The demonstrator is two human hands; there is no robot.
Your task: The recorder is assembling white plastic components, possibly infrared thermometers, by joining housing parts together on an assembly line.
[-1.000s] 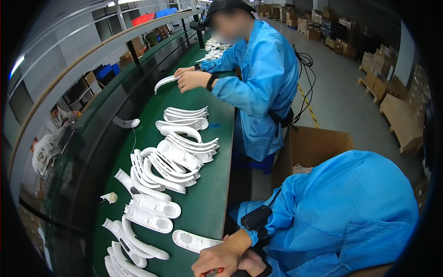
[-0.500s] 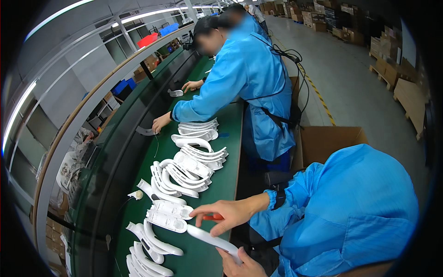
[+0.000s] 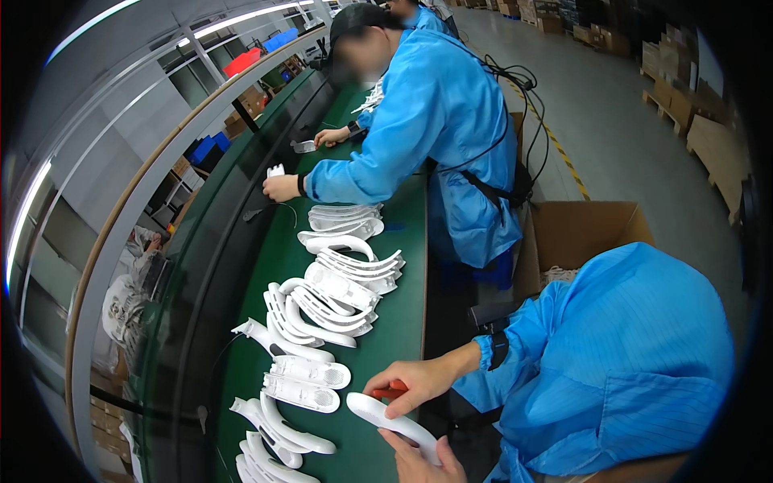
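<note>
In the head view, our left hand [image 3: 419,465] is holding the white shell [image 3: 412,431] in bent fingers near the edge of the worktop [image 3: 400,326]; our right hand [image 3: 424,381] is clasping a red object [image 3: 392,390]. We could be scratching the shell if that slips, or dropping it if our left grip loosens.

Underfoot: grey floor [image 3: 616,153], yellow-and-black tape line [image 3: 568,164] running along it.
Lighting: we note bright white tubes [image 3: 29,221] at left.
Furniture: long green bench [image 3: 396,338] stretching away from us.
Far right: we see cardboard boxes [image 3: 672,87] stacked, wooden pallet [image 3: 663,110] underneath.
</note>
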